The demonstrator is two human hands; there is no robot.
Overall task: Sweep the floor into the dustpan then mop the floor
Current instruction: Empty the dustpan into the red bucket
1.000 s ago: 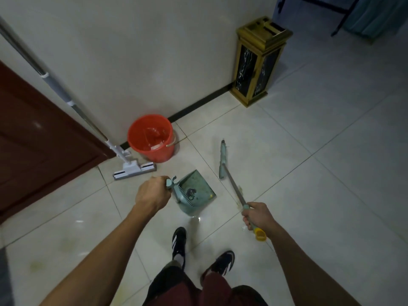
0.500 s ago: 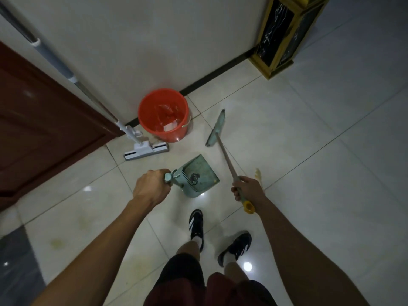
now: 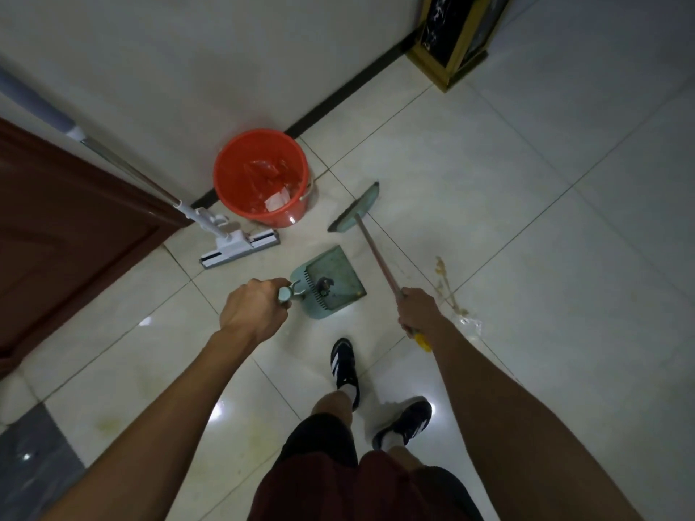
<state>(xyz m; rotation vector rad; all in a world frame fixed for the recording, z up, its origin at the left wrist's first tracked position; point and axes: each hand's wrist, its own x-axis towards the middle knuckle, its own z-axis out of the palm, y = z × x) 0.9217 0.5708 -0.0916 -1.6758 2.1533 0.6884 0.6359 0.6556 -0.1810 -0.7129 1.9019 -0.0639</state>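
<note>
A person stands on a pale tiled floor, the left hand gripping the handle of a green dustpan held in front of the feet; the right hand is wrapped round the shaft of a broom, its green head near an orange bucket; a white mop leans on the wall beside a brown door; dry stalks and a plastic scrap lie just right of the broom hand; a gold-trimmed bin stands at the wall.
</note>
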